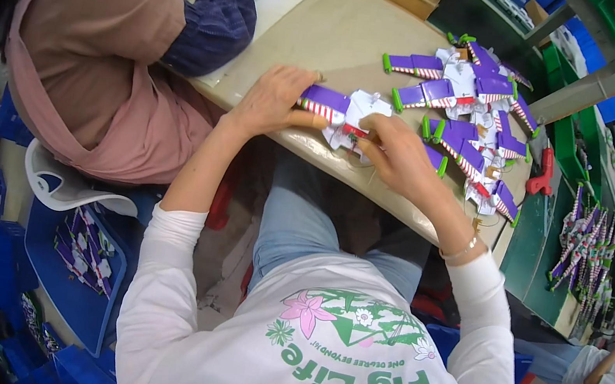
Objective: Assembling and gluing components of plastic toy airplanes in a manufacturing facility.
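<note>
At the table's near edge, my left hand (275,101) is closed on the purple wing of a toy wing pack (367,106). Its body is white, with red-and-white stripes along the wing and a small red part in the middle. The fingers of my right hand (403,157) are bent together over that red part, at the pack's near side. Whatever lies between those fingertips is too small to make out. To the right, several similar wing packs (461,80) lie heaped, purple and white with green tips.
A co-worker's dark blue sleeve (217,26) rests on the table (347,21) at the left. Beyond the heap are a red tool (542,174), green bins (565,146) and a pile of striped parts (587,243). A blue tub (53,266) with more parts stands lower left.
</note>
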`<action>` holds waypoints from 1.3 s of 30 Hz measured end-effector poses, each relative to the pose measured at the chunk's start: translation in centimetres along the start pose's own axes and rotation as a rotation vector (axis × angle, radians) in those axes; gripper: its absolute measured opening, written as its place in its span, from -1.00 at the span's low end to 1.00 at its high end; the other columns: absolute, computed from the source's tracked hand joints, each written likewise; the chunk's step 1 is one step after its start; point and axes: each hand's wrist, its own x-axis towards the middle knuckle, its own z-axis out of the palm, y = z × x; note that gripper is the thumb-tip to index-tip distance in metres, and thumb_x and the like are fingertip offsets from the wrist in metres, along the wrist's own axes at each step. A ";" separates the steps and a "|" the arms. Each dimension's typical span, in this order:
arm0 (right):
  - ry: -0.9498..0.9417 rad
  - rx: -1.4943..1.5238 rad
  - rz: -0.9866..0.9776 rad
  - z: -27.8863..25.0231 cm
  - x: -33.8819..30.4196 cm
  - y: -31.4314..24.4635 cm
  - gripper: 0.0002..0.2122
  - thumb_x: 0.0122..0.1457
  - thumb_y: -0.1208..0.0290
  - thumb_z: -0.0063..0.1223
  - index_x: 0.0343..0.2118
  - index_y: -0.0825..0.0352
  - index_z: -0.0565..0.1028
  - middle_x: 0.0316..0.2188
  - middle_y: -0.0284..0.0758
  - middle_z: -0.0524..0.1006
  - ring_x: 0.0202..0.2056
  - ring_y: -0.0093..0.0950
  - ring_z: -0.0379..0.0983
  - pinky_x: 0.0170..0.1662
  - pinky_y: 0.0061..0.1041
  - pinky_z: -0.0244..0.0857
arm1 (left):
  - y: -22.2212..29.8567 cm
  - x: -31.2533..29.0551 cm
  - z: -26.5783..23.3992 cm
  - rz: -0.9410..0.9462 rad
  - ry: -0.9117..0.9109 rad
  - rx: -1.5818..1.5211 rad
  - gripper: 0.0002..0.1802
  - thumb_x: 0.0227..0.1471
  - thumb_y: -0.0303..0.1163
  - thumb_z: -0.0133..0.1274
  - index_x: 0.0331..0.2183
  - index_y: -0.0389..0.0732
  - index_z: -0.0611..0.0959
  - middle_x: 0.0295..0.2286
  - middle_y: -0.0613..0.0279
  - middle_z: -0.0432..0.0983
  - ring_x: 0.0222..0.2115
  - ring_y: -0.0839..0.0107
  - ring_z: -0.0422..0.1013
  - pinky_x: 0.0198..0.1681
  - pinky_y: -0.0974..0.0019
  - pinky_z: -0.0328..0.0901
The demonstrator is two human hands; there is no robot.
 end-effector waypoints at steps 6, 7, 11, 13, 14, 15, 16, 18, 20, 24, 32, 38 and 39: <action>0.578 -0.006 0.287 -9.1 -9.3 3.4 -0.72 0.15 0.59 0.02 -0.05 0.37 0.43 -0.29 -0.31 0.53 -0.25 -0.52 0.45 -0.09 -0.53 0.29 | 1.0 -3.5 -2.7 -0.328 -0.060 -0.159 -0.34 -0.20 -0.03 0.32 -0.13 -0.25 0.52 -0.29 -0.07 0.55 -0.26 0.04 0.51 -0.21 0.16 0.37; 0.548 -0.112 0.376 -10.9 -11.7 5.0 -0.73 0.14 0.59 0.04 -0.06 0.39 0.43 -0.29 -0.31 0.53 -0.22 -0.51 0.44 -0.03 -0.48 0.25 | 1.0 -4.5 -2.9 -0.415 -0.007 -0.129 -0.34 -0.19 -0.06 0.33 -0.11 -0.25 0.52 -0.28 -0.08 0.55 -0.25 0.07 0.52 -0.21 0.18 0.38; 0.237 -0.383 0.455 -13.6 -20.1 9.4 -0.52 -0.03 0.65 0.02 0.04 0.39 0.33 -0.03 -0.08 0.40 0.05 -0.15 0.28 0.11 -0.34 0.15 | 0.7 -5.3 -3.5 -0.670 0.155 0.026 -0.42 -0.01 -0.05 0.22 -0.11 -0.29 0.50 -0.41 -0.12 0.55 -0.38 0.02 0.52 -0.27 0.15 0.37; 0.047 -0.341 0.553 -14.1 -21.5 8.4 -0.43 -0.09 0.64 0.04 0.10 0.39 0.28 0.03 -0.08 0.35 0.11 -0.11 0.20 0.18 -0.30 0.06 | -0.8 -4.0 -2.4 -0.620 0.183 0.136 -0.45 0.06 -0.12 0.14 -0.05 -0.32 0.46 -0.26 -0.17 0.49 -0.23 -0.04 0.44 -0.14 0.13 0.31; 0.025 -0.336 0.548 -13.9 -21.7 7.8 -0.36 -0.13 0.61 0.06 0.15 0.38 0.24 0.08 -0.06 0.30 0.14 -0.11 0.15 0.21 -0.24 -0.01 | -1.2 -3.0 -1.8 -0.537 0.250 0.144 -0.46 0.08 -0.14 0.12 -0.04 -0.33 0.45 -0.18 -0.18 0.45 -0.15 -0.05 0.40 -0.06 0.11 0.27; 0.037 -0.334 0.553 -13.6 -21.8 7.8 -0.36 -0.13 0.61 0.06 0.15 0.38 0.24 0.08 -0.06 0.30 0.14 -0.11 0.15 0.21 -0.24 -0.01 | -1.2 -2.4 -1.5 -0.580 0.168 0.271 -0.49 0.10 -0.18 0.09 -0.03 -0.33 0.46 0.00 -0.16 0.33 0.00 -0.01 0.29 0.06 0.06 0.16; 0.067 -0.447 0.515 -13.3 -22.0 8.1 -0.36 -0.14 0.62 0.04 0.14 0.36 0.25 0.10 -0.06 0.28 0.13 -0.10 0.16 0.18 -0.22 0.01 | -0.7 -0.9 -0.7 -0.489 0.213 0.474 -0.49 0.10 -0.18 0.08 -0.02 -0.33 0.46 0.03 -0.14 0.31 0.02 0.01 0.28 0.07 0.03 0.14; 0.133 -0.631 0.396 -12.8 -21.9 9.2 -0.38 -0.16 0.62 0.02 0.11 0.38 0.27 0.05 -0.04 0.31 0.08 -0.11 0.20 0.15 -0.20 0.04 | 1.5 1.8 0.2 -0.367 0.325 0.657 -0.53 0.10 -0.22 0.09 -0.04 -0.33 0.48 0.02 -0.10 0.33 0.03 0.02 0.28 0.09 0.04 0.14; 0.119 -0.643 0.407 -12.9 -21.2 10.0 -0.39 -0.16 0.62 0.02 0.09 0.40 0.28 -0.02 -0.04 0.35 0.05 -0.11 0.23 0.14 -0.19 0.05 | 3.9 3.2 1.9 -0.309 0.426 0.293 -0.57 0.07 -0.29 0.14 -0.08 -0.34 0.51 -0.03 -0.09 0.39 0.00 0.01 0.31 0.08 0.08 0.17; 0.130 -0.562 0.479 -11.7 -19.7 6.8 -0.44 -0.15 0.61 0.07 0.03 0.47 0.30 -0.27 -0.06 0.37 -0.11 -0.07 0.29 0.01 -0.19 0.14 | 12.8 4.3 4.3 -0.173 0.287 -0.228 -0.65 0.00 -0.38 0.18 -0.16 -0.33 0.56 -0.09 -0.04 0.44 -0.05 0.03 0.36 0.04 0.11 0.23; 0.209 -0.470 0.438 -4.4 -14.2 2.7 -0.54 -0.08 0.68 -0.03 -0.03 0.56 0.25 -0.35 -0.01 0.38 -0.34 -0.08 0.46 -0.34 -0.18 0.40 | 20.2 3.3 7.1 0.147 0.071 -0.260 -0.61 -0.21 -0.19 0.33 -0.35 -0.24 0.63 -0.33 0.22 0.49 -0.30 0.25 0.40 -0.20 0.18 0.25; 0.148 -0.504 0.185 -4.5 -12.1 5.0 -0.53 -0.01 0.66 -0.11 0.05 0.60 0.24 -0.26 -0.03 0.39 -0.24 -0.12 0.42 -0.24 -0.23 0.39 | 18.1 3.7 9.5 -0.197 0.185 -0.500 -0.75 -0.08 -0.41 0.24 -0.61 -0.28 0.51 -0.65 0.17 0.36 -0.61 0.14 0.29 -0.52 0.18 0.17; 0.130 -0.498 0.163 -4.5 -12.1 6.0 -0.52 0.00 0.65 -0.10 0.06 0.57 0.24 -0.23 -0.06 0.40 -0.17 -0.13 0.39 -0.19 -0.27 0.38 | 18.2 4.0 9.5 -0.246 0.159 -0.552 -0.74 0.01 -0.43 0.18 -0.60 -0.32 0.50 -0.66 0.14 0.34 -0.64 0.21 0.28 -0.53 0.23 0.15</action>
